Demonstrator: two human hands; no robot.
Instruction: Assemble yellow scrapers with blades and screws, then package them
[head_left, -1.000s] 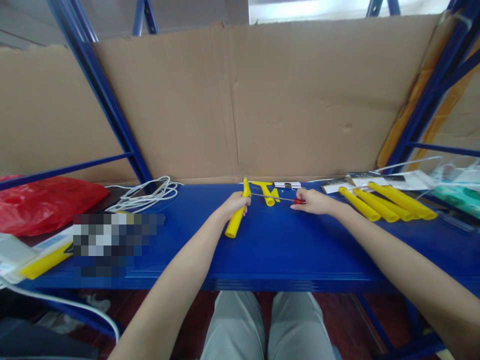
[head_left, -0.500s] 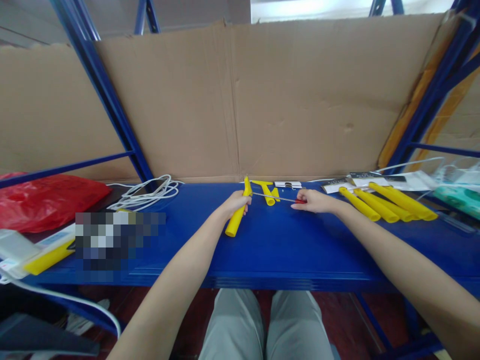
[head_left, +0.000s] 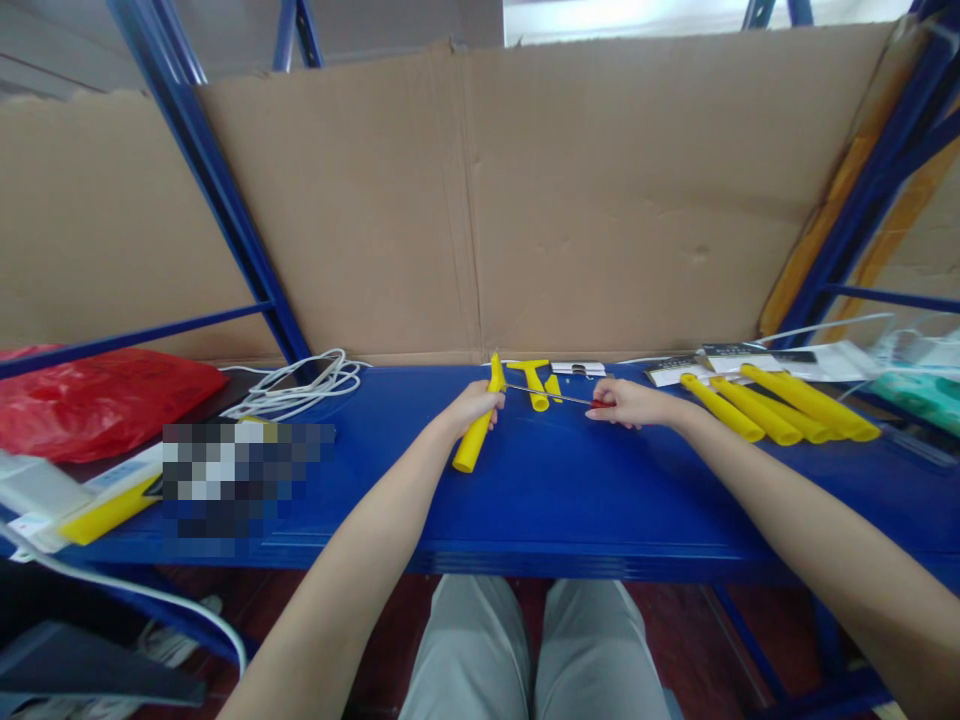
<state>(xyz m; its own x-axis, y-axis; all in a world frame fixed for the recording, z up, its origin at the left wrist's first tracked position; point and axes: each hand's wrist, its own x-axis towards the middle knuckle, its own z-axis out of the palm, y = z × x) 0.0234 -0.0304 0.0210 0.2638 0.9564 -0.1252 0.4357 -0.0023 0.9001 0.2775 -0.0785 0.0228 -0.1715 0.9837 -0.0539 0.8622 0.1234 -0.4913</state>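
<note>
My left hand (head_left: 478,402) is closed around a yellow plastic scraper-like tool with a tubular handle (head_left: 470,446), held at a slant over the blue bench. In my right hand (head_left: 626,403) is a screwdriver (head_left: 597,404) with a red handle. Its long metal shaft runs left to the upper part of the yellow tool, near my left fingers; the exact contact of the tip is too small to make out. Just behind the shaft lie a yellow T-shaped piece (head_left: 535,385) and a small flat yellow piece (head_left: 553,388).
Several yellow tubular handles (head_left: 742,412) lie at the right beside white-and-black packages (head_left: 675,370). A coiled white cable (head_left: 322,385) and a red plastic bag (head_left: 105,400) are at the left. Cardboard (head_left: 600,200) stands behind the blue bench (head_left: 570,500), between blue posts.
Both hands keep their hold on the yellow tool and the screwdriver, almost unmoved. The whole view has shifted very slightly.
</note>
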